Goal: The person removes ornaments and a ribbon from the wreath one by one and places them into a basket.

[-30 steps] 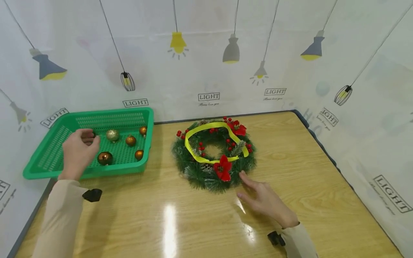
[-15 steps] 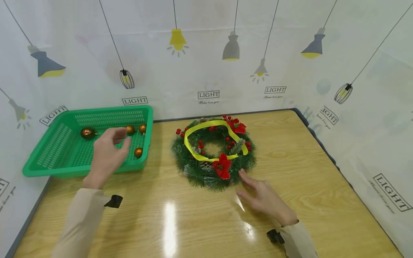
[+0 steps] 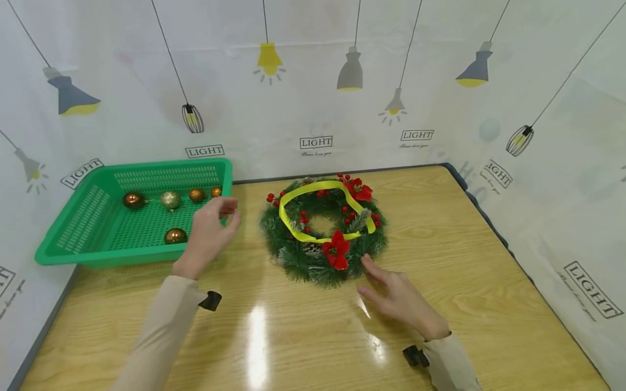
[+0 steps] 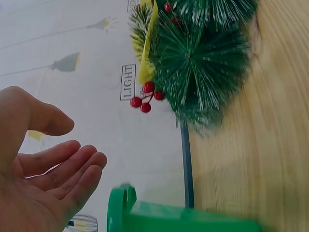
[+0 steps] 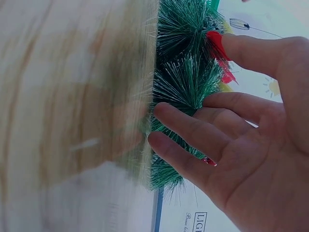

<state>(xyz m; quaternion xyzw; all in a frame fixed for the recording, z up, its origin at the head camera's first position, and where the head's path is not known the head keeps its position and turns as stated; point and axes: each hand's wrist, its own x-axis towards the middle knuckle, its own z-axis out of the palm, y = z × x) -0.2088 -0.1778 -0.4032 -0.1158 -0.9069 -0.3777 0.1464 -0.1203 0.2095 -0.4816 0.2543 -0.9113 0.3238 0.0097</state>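
Observation:
My left hand (image 3: 209, 233) hovers by the right end of the green basket (image 3: 117, 255). Its fingers (image 4: 89, 164) are loosely bent, with nothing between them and the thumb in the left wrist view. Inside the basket lie several bauble ornaments, among them a pale gold glitter one (image 3: 170, 200) and a shiny brown one (image 3: 175, 235). A green wreath (image 3: 313, 269) lies mid-table, bearing red flowers (image 3: 336, 251), berries and a loop of yellow ribbon (image 3: 320, 187). My right hand (image 3: 403, 304) is at its near right edge, fingers (image 5: 186, 128) extended close to the needles; contact is unclear.
The wooden table (image 3: 440, 233) carries the basket at left and the wreath in the middle. Behind it hangs a white backdrop (image 3: 313, 108) printed with lamps. A dark edge (image 3: 489, 222) runs along the table's far right side.
My left hand has moved right, from over the basket's left half to its right end, uncovering baubles on the left and covering others. The right hand and wreath have stayed in place.

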